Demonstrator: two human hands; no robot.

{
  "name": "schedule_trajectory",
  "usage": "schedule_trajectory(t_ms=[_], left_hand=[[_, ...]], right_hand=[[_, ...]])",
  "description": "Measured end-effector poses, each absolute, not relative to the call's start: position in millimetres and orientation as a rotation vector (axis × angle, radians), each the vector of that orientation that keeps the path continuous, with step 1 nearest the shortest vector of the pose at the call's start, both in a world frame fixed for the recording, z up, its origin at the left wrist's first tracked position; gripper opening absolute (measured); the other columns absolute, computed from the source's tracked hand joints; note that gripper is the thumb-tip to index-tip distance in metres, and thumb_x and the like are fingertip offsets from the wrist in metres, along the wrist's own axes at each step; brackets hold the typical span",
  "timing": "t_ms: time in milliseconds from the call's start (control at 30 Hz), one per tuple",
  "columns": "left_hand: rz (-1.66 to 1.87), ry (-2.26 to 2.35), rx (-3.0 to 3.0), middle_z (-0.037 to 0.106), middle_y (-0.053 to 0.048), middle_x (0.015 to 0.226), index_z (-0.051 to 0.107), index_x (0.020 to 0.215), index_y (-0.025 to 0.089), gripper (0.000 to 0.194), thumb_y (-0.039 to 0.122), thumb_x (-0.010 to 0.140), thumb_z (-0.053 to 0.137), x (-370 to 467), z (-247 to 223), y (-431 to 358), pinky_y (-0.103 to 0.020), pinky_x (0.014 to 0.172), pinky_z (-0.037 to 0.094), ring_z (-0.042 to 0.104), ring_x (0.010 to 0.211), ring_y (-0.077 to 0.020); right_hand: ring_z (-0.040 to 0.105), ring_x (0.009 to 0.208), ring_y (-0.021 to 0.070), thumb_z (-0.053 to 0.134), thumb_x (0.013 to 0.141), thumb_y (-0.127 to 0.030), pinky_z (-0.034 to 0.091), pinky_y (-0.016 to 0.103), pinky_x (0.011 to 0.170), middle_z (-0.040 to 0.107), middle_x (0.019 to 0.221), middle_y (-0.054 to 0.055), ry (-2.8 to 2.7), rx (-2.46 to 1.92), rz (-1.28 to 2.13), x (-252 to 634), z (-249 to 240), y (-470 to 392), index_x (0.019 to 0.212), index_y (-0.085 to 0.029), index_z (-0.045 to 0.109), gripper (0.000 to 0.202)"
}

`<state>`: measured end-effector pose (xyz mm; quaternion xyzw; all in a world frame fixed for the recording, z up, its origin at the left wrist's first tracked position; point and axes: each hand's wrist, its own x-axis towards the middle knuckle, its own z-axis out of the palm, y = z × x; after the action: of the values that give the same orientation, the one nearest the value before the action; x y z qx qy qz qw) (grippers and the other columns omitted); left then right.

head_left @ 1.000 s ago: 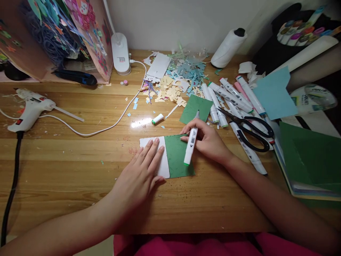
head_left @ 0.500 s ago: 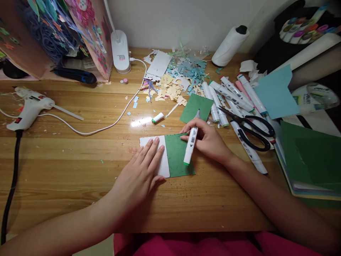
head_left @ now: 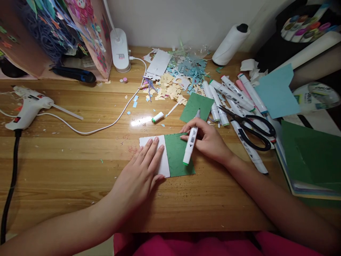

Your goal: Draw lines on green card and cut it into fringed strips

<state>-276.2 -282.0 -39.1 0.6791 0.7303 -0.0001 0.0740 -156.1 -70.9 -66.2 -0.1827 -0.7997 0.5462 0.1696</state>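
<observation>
My left hand (head_left: 142,165) lies flat on a white card (head_left: 163,163), its fingers stretched out. A green sheet (head_left: 177,156) adjoins the card's right edge. Above its upper right part, my right hand (head_left: 206,140) grips a white marker (head_left: 190,145) with a green end; the grey tip points up and away from me. Just beyond that hand lies a smaller green piece of paper (head_left: 195,103). A white cap with a green rim (head_left: 157,117) rests on the table beyond the card.
Black scissors (head_left: 253,129) lie on several markers (head_left: 234,96) at the right. Paper scraps (head_left: 173,87) are heaped at the back. A glue gun (head_left: 29,106) and its cord are at left; green sheets (head_left: 311,156) are stacked at far right.
</observation>
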Motion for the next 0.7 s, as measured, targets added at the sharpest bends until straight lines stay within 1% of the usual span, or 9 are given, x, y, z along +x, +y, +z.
schedule_trajectory(t_ms=[300, 533, 600, 700], left_hand=[[-0.013, 2.196, 2.055, 0.023, -0.019, 0.150, 0.031, 0.141, 0.006, 0.063, 0.046, 0.093, 0.039, -276.7, -38.1, -281.5, -0.044, 0.104, 0.038, 0.026, 0.137, -0.0303], [0.044, 2.194, 2.028, 0.027, -0.019, 0.149, 0.034, 0.139, 0.005, 0.060, 0.045, 0.094, 0.038, -274.9, -36.3, -279.9, -0.046, 0.104, 0.038, 0.028, 0.136, -0.0318], [0.060, 2.209, 1.998, 0.028, -0.019, 0.148, 0.035, 0.138, 0.005, 0.056, 0.040, 0.095, 0.037, -273.3, -36.6, -278.9, -0.046, 0.104, 0.038, 0.029, 0.135, -0.0322], [0.088, 2.235, 1.970, 0.029, -0.018, 0.148, 0.037, 0.137, 0.006, 0.047, 0.026, 0.094, 0.038, -271.2, -38.8, -278.9, -0.047, 0.106, 0.036, 0.028, 0.136, -0.0318]], right_hand=[[0.058, 0.082, 0.0183, 0.069, 0.077, -0.025, 0.046, 0.031, 0.068, 0.058, 0.086, 0.001, -2.272, -0.536, 1.554, -156.6, -65.5, -71.1, 0.082, -0.022, 0.053, 0.017], [0.058, 0.083, 0.0184, 0.069, 0.077, -0.023, 0.046, 0.030, 0.068, 0.059, 0.086, 0.001, -2.281, -0.530, 1.552, -156.3, -65.1, -71.6, 0.082, -0.022, 0.053, 0.017], [0.058, 0.083, 0.0183, 0.068, 0.077, -0.021, 0.046, 0.030, 0.068, 0.058, 0.086, 0.001, -2.287, -0.529, 1.552, -156.1, -65.0, -71.4, 0.083, -0.022, 0.053, 0.017], [0.058, 0.082, 0.0181, 0.068, 0.077, -0.020, 0.045, 0.029, 0.067, 0.058, 0.087, 0.001, -2.295, -0.535, 1.539, -155.7, -65.4, -71.1, 0.083, -0.022, 0.053, 0.017]])
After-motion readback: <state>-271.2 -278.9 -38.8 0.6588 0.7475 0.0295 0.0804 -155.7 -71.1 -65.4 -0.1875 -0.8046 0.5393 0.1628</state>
